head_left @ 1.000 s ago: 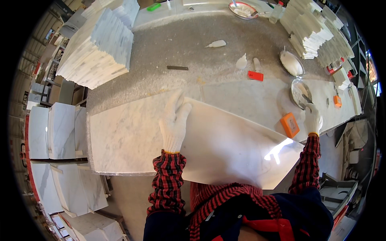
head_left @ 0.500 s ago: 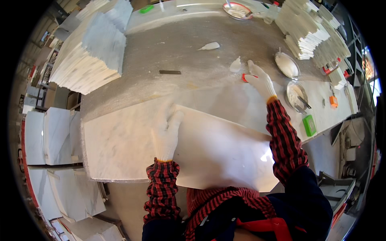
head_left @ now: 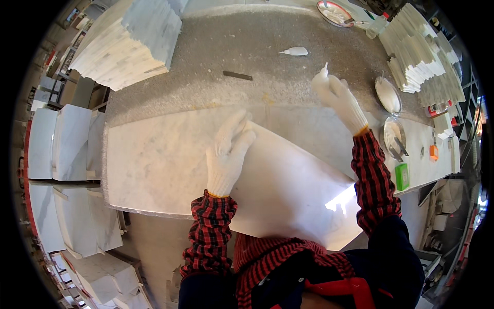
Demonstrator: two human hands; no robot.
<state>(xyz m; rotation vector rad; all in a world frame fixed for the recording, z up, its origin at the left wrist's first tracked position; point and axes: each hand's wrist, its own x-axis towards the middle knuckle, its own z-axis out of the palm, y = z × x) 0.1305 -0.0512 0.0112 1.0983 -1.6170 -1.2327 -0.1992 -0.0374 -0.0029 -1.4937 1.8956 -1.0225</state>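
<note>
My left hand (head_left: 226,154), in a white knit glove, rests with fingers stretched out and thumb apart at the corner of a glossy white marble-look slab (head_left: 288,185). This slab lies slanted toward my body, beside another pale slab (head_left: 154,165) on the left. My right hand (head_left: 337,98), gloved the same way, is closed around a small white squeeze bottle (head_left: 323,73) whose thin nozzle points up. Its body is mostly hidden by the glove. A second white squeeze bottle (head_left: 296,51) lies on its side farther back.
A flat dark metal strip (head_left: 237,75) lies on the dusty worktop (head_left: 206,46). Tall stacks of pale slabs stand at the back left (head_left: 128,46) and back right (head_left: 417,56). To the right are bowls of white paste (head_left: 387,95), a green box (head_left: 402,176) and an orange item (head_left: 434,152).
My right hand has moved onto the upright squeeze bottle and closed on it. The red thing at its fingers no longer shows. My left hand stays at the slab's corner; the whole view has shifted.
</note>
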